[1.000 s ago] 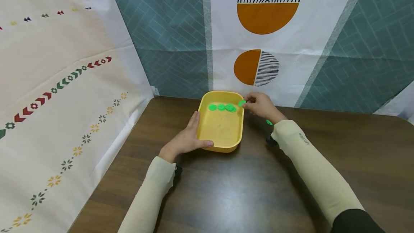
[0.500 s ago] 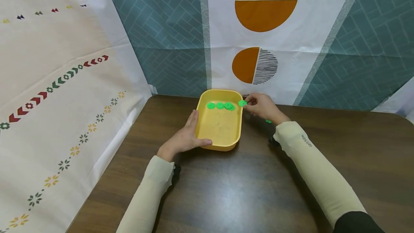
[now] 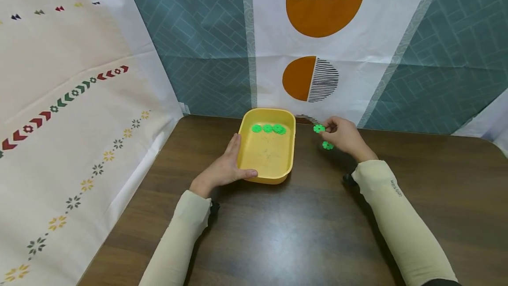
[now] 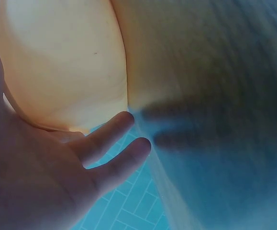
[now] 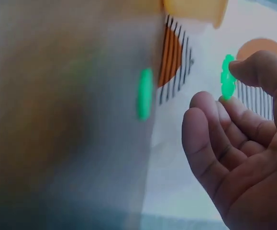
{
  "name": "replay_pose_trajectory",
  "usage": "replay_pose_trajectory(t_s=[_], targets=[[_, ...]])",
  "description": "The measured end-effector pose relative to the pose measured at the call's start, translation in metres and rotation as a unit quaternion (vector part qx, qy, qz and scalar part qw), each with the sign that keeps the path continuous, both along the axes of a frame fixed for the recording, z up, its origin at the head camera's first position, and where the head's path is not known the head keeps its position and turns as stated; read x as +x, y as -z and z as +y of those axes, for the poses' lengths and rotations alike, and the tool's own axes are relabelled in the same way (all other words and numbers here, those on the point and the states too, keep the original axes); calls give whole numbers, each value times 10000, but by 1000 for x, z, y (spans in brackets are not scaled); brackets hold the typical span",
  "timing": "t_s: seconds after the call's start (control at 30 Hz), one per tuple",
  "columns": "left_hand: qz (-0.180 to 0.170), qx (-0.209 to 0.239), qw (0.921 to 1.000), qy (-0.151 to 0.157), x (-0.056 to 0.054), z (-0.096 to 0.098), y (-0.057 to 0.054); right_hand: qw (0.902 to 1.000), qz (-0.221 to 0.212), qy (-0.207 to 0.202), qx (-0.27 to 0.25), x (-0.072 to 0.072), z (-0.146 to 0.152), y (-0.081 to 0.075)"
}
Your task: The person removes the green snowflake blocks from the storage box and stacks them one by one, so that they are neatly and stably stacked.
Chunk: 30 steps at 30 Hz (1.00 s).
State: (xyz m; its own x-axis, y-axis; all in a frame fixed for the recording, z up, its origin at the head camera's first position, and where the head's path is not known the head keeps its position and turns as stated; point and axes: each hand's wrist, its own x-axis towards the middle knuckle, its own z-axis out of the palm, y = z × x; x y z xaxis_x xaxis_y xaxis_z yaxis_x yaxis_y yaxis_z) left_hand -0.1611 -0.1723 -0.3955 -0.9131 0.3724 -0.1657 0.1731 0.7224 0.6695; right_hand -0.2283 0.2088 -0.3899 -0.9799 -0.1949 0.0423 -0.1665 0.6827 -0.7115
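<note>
Against the left side of a yellow plastic tray (image 3: 266, 156) lies my left hand (image 3: 220, 172), its fingers straight and its thumb over the near rim. The left wrist view shows those fingers spread by the tray's outer wall (image 4: 66, 72). Inside the tray, several green notched discs (image 3: 267, 128) form a row near the far end. My right hand (image 3: 344, 137), to the right of the tray, pinches another green notched disc (image 3: 319, 128) by its edge, between thumb and finger. Another such disc (image 3: 327, 145) lies on the table just below that hand; the right wrist view shows it edge-on (image 5: 145, 94).
The brown wooden table (image 3: 254, 233) runs up to a patterned cloth backdrop (image 3: 206, 57) just behind the tray. A white embroidered cloth (image 3: 99, 145) hangs along the left side.
My right hand has moved right, away from the tray's rim, with the pinched disc. The disc on the table now shows more fully. My left hand stays at the tray.
</note>
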Motion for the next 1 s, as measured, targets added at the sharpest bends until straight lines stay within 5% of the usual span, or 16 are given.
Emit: replay_pose_trajectory(t_s=[0.37, 1.0], targets=[[-23, -9, 10000, 9, 0, -1, 1, 9978, -565, 230, -271, 10, 32, 24], [-25, -13, 10000, 68, -1, 1, 0, 9983, -503, -101, 289, 6, 34, 33]])
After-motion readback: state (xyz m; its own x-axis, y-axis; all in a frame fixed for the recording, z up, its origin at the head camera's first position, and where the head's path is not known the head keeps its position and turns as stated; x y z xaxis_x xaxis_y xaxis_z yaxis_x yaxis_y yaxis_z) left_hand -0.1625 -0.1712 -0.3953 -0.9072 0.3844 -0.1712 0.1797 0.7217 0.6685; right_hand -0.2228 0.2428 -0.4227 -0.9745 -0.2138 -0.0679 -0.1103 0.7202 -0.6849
